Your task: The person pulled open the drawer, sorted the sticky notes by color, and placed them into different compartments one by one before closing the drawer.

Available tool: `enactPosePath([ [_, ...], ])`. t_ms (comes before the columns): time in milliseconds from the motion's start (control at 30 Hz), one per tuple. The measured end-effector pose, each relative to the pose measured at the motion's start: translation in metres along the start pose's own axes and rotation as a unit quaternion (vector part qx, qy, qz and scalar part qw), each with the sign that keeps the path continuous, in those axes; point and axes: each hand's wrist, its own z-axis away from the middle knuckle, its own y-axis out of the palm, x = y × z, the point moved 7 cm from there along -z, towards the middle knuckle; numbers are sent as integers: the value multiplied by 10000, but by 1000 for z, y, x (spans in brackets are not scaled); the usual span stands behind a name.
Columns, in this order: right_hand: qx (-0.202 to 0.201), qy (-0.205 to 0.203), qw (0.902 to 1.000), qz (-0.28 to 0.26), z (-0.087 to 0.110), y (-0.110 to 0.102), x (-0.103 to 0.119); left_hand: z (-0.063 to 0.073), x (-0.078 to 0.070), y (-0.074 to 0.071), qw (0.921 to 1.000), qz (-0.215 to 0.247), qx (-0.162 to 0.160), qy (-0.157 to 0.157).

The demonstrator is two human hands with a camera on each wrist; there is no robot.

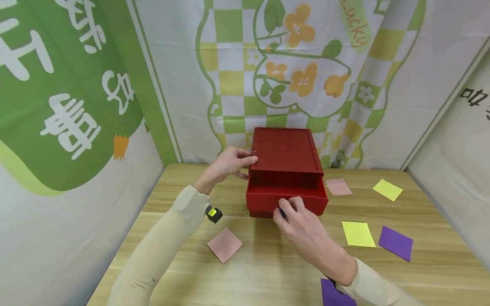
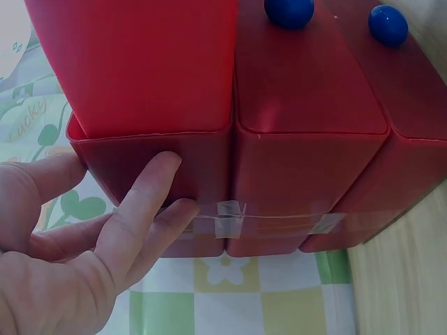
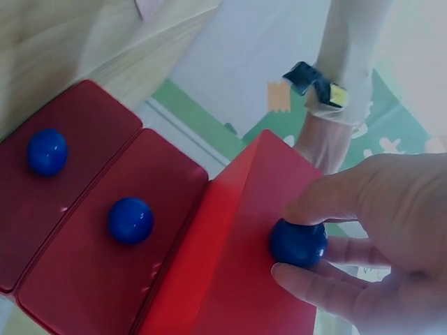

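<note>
A red three-drawer cabinet stands at the back of the table, and its top drawer is pulled partway out. Inside, the part of that drawer that shows holds nothing visible. My right hand pinches the round blue knob on the drawer front between thumb and fingers. My left hand rests against the cabinet's left side, its thumb at the top edge and fairly straight fingers along the wall. Two lower drawers with blue knobs are closed.
Sticky notes lie around the cabinet: a pink note at front left, another pink note, yellow notes and purple notes on the right. A patterned curtain hangs right behind the cabinet.
</note>
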Motion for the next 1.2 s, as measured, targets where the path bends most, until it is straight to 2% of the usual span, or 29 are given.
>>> enactPosePath([
  [300, -113, 51, 9997, -198, 6, -10, 8, -3, -1, 0, 10000, -73, -10, -42],
  [533, -393, 4, 9991, -182, 8, -11, 12, -3, 2, -1, 10000, -85, -6, -30],
  [867, -31, 45, 10000, 40, 6, -9, 13, -2, 2, -1, 9999, -105, 15, 26],
  [1000, -62, 66, 10000, -6, 6, -15, 10, -1, 2, -1, 9999, -128, 14, 52],
  [1200, -379, 102, 9983, -436, 5, -34, -7, 0, 2, 0, 9998, -174, 23, 133],
])
